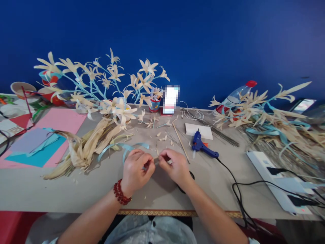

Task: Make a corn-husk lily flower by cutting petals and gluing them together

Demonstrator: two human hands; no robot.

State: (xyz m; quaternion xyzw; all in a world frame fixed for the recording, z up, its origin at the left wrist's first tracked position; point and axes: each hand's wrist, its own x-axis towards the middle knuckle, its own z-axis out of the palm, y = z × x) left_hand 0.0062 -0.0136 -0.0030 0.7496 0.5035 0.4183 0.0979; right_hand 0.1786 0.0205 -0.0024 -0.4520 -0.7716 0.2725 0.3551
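Note:
Both hands meet over the middle of the table, fingertips close together. My left hand (pixel 138 171), with a red bead bracelet (pixel 122 193) at the wrist, is closed in a pinch. Facing it, my right hand (pixel 175 168) pinches too. A thin, pale strip (pixel 156 157), apparently corn husk, runs between the fingertips; its ends are hidden by the fingers. Behind my left hand lies a light blue ribbon (pixel 125 147). Several small husk scraps (pixel 162 137) are scattered beyond the hands. Under my right wrist, a black object (pixel 181 190) is mostly covered.
Dried husks (pixel 85 149) and coloured paper (pixel 42 159) lie left, below husk flowers (pixel 114 73). A blue glue gun (pixel 203 145) rests to the right, its cord trailing past a power strip (pixel 264 176). A thin stick (pixel 180 142) and a lit phone (pixel 169 100) are farther back.

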